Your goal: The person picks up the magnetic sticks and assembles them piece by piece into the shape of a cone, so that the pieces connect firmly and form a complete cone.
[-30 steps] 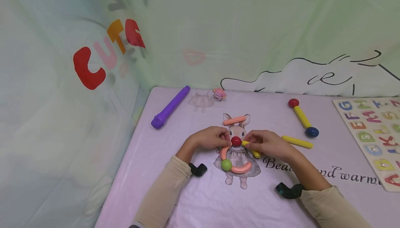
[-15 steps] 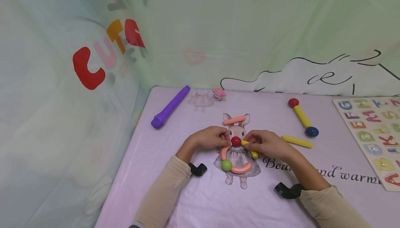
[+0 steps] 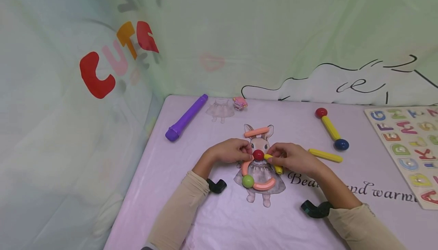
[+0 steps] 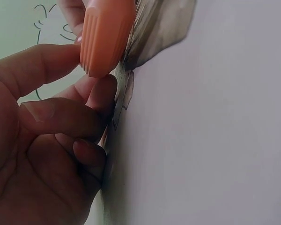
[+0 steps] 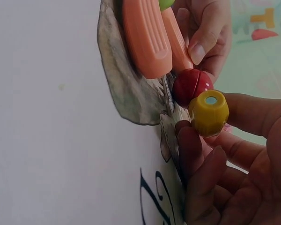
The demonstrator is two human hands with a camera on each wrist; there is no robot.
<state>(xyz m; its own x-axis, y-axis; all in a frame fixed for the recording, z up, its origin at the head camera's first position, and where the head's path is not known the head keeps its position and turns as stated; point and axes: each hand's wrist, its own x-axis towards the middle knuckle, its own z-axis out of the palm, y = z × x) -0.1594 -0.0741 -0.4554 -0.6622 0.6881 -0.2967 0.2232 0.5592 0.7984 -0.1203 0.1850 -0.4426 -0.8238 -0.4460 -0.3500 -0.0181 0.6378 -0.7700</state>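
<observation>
In the head view my left hand [image 3: 232,152] pinches the upper end of a curved orange stick [image 3: 245,167], beside a red ball [image 3: 258,155]. On the other side, my right hand [image 3: 297,158] pinches a yellow stick [image 3: 278,169] whose inner end meets the red ball. The right wrist view shows the yellow stick [image 5: 210,115] end-on between thumb and fingers, against the red ball [image 5: 191,87]. A green ball [image 3: 248,181] joins the first orange stick to a second curved orange stick [image 3: 265,185]. The chain lies over a printed rabbit [image 3: 261,196].
A straight orange stick [image 3: 256,132] lies on the rabbit's ears. To the right are a loose yellow stick [image 3: 326,155], a yellow stick with red and blue balls [image 3: 331,129] and a letter board [image 3: 403,155]. Purple toy microphone [image 3: 186,117] and small pink object [image 3: 240,103] lie at the back.
The yellow stick in my right hand has shifted slightly left, toward the red ball. Both hands stay almost in place, and the other things have not moved.
</observation>
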